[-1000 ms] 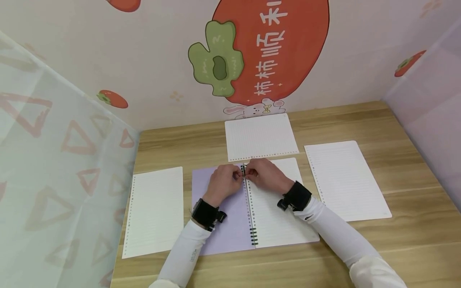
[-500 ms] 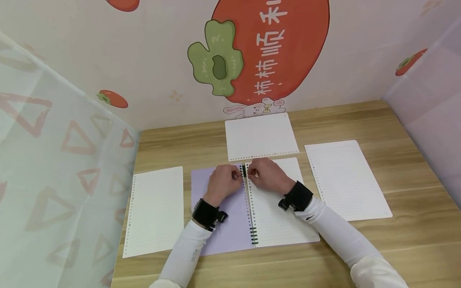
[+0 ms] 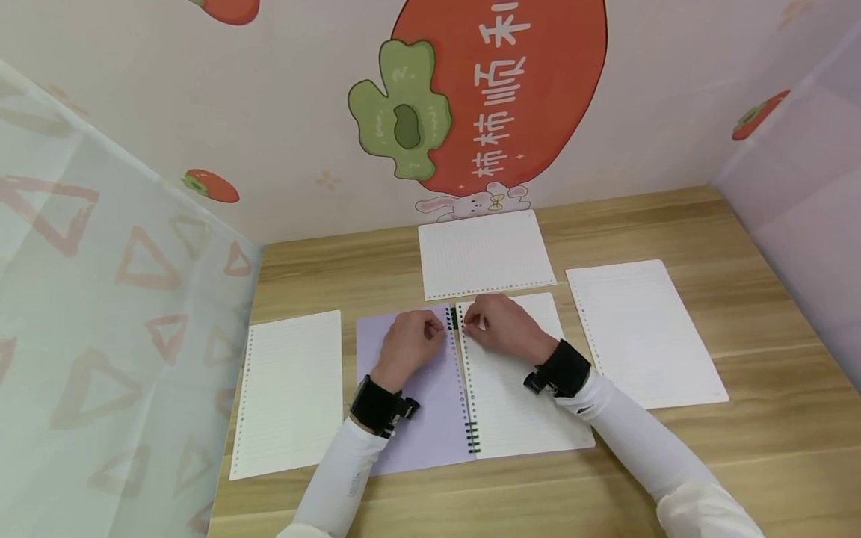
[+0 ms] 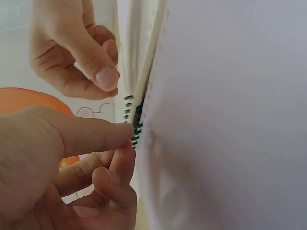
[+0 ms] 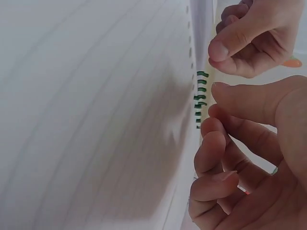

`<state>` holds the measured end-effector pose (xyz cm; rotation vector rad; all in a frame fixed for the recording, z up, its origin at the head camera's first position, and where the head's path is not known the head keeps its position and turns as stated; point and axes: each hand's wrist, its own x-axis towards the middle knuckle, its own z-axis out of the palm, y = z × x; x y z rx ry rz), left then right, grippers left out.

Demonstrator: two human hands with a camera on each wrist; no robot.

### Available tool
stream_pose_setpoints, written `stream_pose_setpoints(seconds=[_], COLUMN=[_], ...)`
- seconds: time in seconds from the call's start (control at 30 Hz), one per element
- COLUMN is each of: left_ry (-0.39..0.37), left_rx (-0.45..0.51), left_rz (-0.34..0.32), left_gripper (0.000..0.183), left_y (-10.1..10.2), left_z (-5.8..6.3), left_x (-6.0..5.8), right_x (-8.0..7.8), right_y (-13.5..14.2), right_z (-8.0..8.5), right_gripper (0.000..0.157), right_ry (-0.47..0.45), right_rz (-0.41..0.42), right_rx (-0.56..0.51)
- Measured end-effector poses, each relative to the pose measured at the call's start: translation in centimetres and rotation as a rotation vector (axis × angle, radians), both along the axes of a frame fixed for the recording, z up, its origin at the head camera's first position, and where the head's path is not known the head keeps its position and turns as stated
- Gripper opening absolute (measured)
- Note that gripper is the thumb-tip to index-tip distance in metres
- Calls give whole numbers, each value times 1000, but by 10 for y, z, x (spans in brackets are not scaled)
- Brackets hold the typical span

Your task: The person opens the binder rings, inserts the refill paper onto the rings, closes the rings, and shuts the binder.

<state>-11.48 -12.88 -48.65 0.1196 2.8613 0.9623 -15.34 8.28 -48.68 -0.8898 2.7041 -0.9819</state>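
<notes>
A loose-leaf notebook lies spread out, its purple cover [image 3: 424, 418] on the left and a lined white page [image 3: 525, 418] on the right. Green binder rings [image 3: 474, 437] show at the near end of the spine, with more green rings [image 5: 201, 88] at the far end between the hands. My left hand [image 3: 409, 345] hovers just left of these, fingers loosely bent, thumb and fingertip close together with nothing seen between them. Over the page edge, my right hand [image 3: 504, 327] has its thumb and index finger [image 5: 240, 98] slightly apart, the other fingers curled.
Loose lined sheets with punched edges surround the notebook: a left sheet [image 3: 289, 396], a back sheet [image 3: 486, 254] and a right sheet [image 3: 646, 336]. The wooden table [image 3: 753, 448] meets a printed wall [image 3: 289, 97] behind. Black wrist cameras sit on both forearms.
A second ago both hands met at the far rings. They have drawn apart, the left hand shifting left and the right slightly right, leaving the green rings visible between them.
</notes>
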Motion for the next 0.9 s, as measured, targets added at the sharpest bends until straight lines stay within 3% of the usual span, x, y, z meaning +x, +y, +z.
stream_pose_setpoints(seconds=[0.17,0.47,0.7,0.9], left_ry=[-8,-89,-129,-129], left_rx=[11,24,7,18], left_rz=[-57,-332,-361,-406], left_gripper=[6,11,10,9], left_y=[-4,0,0,2], left_z=[8,12,12,6], left_x=[17,56,86,98], right_x=[17,64,98,112], right_y=[8,19,20,18], right_z=[6,10,5,0], right_gripper=[10,12,13,11], right_ry=[-21,-70,-102,-136], right_rz=[7,100,200,231], right_rx=[-9,-1,20,-7])
